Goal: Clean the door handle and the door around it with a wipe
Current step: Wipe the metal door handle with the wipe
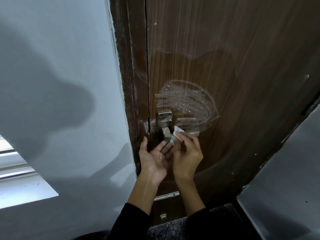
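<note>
Wipe small, white, crumpled, pinched in fingertips of right hand. Fingers curled narrow around it, thumb side hidden behind wad. Pressed against door handle at inner end of lever, just right of the square hub. Part of wipe poking above lever, part hanging below it.

Left hand palm up, fingers spread loosely, holding nothing. Cupped just below the hub, fingertips right under the wipe and touching or nearly touching right-hand fingers; cannot tell which. Thumb pointing up along the gap between door and frame.

Handle metal, satin finish, lever horizontal, pointing right. Backplate vertical, two screws visible at top. Outer end of lever visible past right-hand knuckles.

Door dark brown wood grain. Wet, streaky smear marks in arcs directly above handle, fainter arcs higher up. Glossy patch on door edge left of backplate.

Door frame brown, flecked with white paint along left edge. Grey-white wall to the left, shadow cast across it. Window sill lower left. Second grey wall lower right. Dark sleeves on both arms. Grey mat at bottom, below door. Small metal fitting low on door, near the sleeves.

Right hand covering middle of lever; area under handle blocked by both hands.
</note>
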Action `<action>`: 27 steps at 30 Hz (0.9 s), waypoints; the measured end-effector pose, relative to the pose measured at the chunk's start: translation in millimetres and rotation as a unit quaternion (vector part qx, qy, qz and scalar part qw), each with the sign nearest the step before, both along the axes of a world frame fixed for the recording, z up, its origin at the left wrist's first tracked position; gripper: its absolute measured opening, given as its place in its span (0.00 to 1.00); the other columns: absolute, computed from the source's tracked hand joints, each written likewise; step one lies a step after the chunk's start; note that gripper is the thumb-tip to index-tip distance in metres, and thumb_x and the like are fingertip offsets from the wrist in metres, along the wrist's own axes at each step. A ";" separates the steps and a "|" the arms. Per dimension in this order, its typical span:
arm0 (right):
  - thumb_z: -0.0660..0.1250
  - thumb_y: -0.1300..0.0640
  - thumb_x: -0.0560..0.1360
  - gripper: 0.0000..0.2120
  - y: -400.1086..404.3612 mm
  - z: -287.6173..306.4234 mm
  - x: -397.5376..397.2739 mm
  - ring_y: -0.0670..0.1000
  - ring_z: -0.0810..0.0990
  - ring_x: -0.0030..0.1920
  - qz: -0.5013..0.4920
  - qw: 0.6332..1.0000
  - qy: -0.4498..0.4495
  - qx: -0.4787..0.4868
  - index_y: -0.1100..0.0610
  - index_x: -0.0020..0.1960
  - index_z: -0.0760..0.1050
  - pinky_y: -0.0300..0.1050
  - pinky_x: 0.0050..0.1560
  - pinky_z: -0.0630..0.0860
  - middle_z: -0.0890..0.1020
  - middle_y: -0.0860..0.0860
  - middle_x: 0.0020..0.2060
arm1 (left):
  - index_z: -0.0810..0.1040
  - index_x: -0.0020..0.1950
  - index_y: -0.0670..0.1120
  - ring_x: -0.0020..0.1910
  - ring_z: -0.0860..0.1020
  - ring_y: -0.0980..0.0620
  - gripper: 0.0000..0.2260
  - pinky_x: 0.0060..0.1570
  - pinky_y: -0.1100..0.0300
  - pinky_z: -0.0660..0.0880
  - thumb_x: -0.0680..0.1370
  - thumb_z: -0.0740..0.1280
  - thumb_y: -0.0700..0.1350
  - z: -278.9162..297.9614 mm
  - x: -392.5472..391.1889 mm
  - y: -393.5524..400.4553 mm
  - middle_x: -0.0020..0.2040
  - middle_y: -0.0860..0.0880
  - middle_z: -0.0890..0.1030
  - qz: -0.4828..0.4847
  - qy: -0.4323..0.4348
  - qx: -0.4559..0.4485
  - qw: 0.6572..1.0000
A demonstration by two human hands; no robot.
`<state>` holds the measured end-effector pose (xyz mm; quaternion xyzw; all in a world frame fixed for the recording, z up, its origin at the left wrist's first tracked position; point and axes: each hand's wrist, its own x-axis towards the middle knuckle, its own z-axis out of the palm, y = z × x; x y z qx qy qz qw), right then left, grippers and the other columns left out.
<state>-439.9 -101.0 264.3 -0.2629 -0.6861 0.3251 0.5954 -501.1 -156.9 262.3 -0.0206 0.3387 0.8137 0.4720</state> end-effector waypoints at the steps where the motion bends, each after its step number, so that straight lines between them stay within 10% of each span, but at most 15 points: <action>1: 0.69 0.69 0.70 0.10 -5.7 0.2 -3.3 0.48 0.80 0.50 0.008 1.000 -0.009 0.006 0.61 0.51 0.81 0.30 0.52 0.74 0.80 0.54 0.48 | 0.81 0.53 0.40 0.44 0.81 0.47 0.32 0.52 0.54 0.74 0.76 0.53 0.67 -0.1 0.5 -1.4 0.44 0.43 0.82 0.006 -0.001 0.000 1.000; 14: 0.61 0.72 0.66 0.21 -4.4 29.1 -3.5 0.54 0.72 0.58 0.079 0.932 -0.316 0.157 0.62 0.57 0.78 0.37 0.55 0.69 0.80 0.55 0.54 | 0.80 0.51 0.41 0.43 0.80 0.47 0.27 0.46 0.56 0.74 0.79 0.54 0.62 5.3 -1.0 -3.2 0.41 0.44 0.84 0.033 -0.026 -0.041 0.998; 27: 0.65 0.67 0.71 0.12 3.5 26.4 4.3 0.49 0.77 0.55 0.123 0.923 -0.305 0.200 0.61 0.53 0.80 0.41 0.60 0.72 0.82 0.53 0.51 | 0.80 0.52 0.41 0.46 0.79 0.47 0.25 0.45 0.56 0.73 0.81 0.53 0.59 8.2 -7.3 -8.5 0.44 0.43 0.83 0.044 -0.005 -0.078 0.996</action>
